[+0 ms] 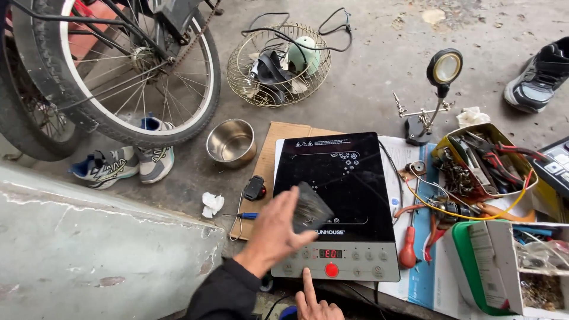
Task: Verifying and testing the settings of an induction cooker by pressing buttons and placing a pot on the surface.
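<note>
A black glass induction cooker [338, 178] lies flat on cardboard, its grey control strip [361, 264] nearest me with a lit red display and a round red button. My left hand [274, 232] hovers over the cooker's near left corner and holds a dark, flat rectangular piece [311, 207] tilted above the glass. My right hand [315, 302] comes up from the bottom edge, index finger stretched out, its tip touching the control strip just left of the red button.
A bicycle wheel [118, 77] stands at the upper left beside sneakers [121, 163]. A steel bowl [231, 142], fan cage [277, 64], magnifier stand [435, 95], tool tray [483, 163], red screwdriver [408, 252] and boxes [504, 266] surround the cooker. A concrete ledge [89, 249] runs along the left.
</note>
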